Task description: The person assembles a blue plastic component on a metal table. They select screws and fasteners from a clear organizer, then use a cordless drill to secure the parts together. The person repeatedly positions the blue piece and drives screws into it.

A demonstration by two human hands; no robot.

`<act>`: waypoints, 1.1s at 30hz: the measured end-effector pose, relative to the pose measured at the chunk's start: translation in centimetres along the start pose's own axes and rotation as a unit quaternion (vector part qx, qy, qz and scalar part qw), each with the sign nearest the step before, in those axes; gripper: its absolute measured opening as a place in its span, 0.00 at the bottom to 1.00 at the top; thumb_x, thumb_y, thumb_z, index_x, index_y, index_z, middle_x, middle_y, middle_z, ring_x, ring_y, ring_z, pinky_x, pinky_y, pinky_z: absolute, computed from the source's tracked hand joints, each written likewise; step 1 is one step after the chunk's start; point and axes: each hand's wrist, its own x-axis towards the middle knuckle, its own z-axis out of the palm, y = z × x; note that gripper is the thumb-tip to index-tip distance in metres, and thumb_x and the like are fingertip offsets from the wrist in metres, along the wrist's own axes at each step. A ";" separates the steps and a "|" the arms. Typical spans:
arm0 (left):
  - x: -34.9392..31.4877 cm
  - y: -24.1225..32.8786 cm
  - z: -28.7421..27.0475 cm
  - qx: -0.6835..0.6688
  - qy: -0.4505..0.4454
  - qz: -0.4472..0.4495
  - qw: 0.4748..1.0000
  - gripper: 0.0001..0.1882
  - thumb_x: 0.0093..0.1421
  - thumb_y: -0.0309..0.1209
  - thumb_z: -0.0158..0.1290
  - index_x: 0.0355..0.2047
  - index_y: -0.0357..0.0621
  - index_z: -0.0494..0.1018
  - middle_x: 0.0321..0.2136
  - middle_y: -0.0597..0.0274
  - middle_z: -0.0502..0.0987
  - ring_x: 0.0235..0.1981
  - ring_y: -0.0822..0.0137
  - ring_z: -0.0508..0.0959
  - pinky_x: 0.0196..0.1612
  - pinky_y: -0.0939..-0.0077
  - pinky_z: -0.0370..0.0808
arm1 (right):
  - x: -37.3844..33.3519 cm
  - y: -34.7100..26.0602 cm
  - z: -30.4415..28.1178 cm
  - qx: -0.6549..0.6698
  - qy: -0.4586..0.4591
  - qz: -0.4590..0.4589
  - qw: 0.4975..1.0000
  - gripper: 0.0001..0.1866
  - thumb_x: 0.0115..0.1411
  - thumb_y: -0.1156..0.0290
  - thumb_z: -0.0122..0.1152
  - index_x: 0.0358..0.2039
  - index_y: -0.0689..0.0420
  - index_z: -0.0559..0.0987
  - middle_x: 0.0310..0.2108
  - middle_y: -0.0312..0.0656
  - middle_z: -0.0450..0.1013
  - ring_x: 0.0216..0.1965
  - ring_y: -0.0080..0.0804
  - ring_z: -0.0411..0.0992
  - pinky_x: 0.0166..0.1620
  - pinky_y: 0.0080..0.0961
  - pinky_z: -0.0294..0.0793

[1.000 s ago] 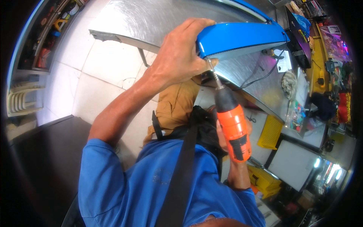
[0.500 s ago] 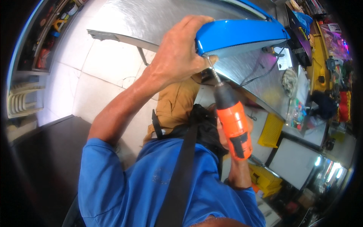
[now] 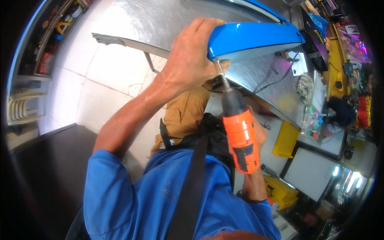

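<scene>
My left hand (image 3: pixel 196 52) grips the near left end of a glossy blue casing (image 3: pixel 256 38) with a pale underside, its thumb beneath and fingers over the top. An orange and black cordless drill (image 3: pixel 241 136) is held in my right hand (image 3: pixel 259 130), which is mostly hidden behind the drill's body. From the black chuck, a long metal bit (image 3: pixel 222 74) reaches up to the casing's lower left corner, beside my left thumb. Whether the tip sits in a screw or a hole is too small to tell. A dark cable (image 3: pixel 276 80) hangs from the casing's right end.
Under the casing is a metal-topped table (image 3: pixel 136 20) with a worn corner. A cluttered yellow bench (image 3: pixel 335 68) runs along the right, with yellow baskets (image 3: pixel 285 139) below. To the left are stacked cream plastic chairs (image 3: pixel 24 106) and a dark tabletop (image 3: pixel 52 168).
The drill's rear end has swung slightly left and down, so it stands more upright, its bit still at the casing's corner. My left hand and the casing have hardly moved.
</scene>
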 end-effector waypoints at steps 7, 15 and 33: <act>0.1 0.3 0.3 0.023 0.011 -0.006 1.000 0.41 0.47 0.32 0.76 0.61 0.42 0.70 0.52 0.49 0.75 0.51 0.50 0.81 0.52 0.56 0.85 | 0.2 -0.1 0.2 -0.023 0.003 -0.015 1.000 0.12 0.52 0.76 0.70 0.36 0.65 0.80 0.28 0.43 0.74 0.26 0.38 0.75 0.30 0.30 0.73; -0.1 -0.1 0.5 0.022 0.014 0.000 1.000 0.41 0.47 0.32 0.76 0.61 0.42 0.69 0.53 0.49 0.75 0.52 0.49 0.81 0.51 0.56 0.86 | 0.0 0.4 0.1 0.010 -0.009 -0.008 1.000 0.11 0.52 0.76 0.70 0.34 0.65 0.78 0.27 0.44 0.73 0.25 0.39 0.74 0.30 0.30 0.72; 0.4 -0.1 -0.2 0.013 -0.021 -0.002 1.000 0.44 0.49 0.41 0.75 0.64 0.42 0.67 0.57 0.46 0.72 0.59 0.46 0.76 0.58 0.48 0.79 | -1.2 2.4 -1.3 0.012 0.016 -0.026 0.999 0.14 0.52 0.76 0.72 0.39 0.64 0.81 0.33 0.45 0.79 0.31 0.39 0.80 0.36 0.29 0.78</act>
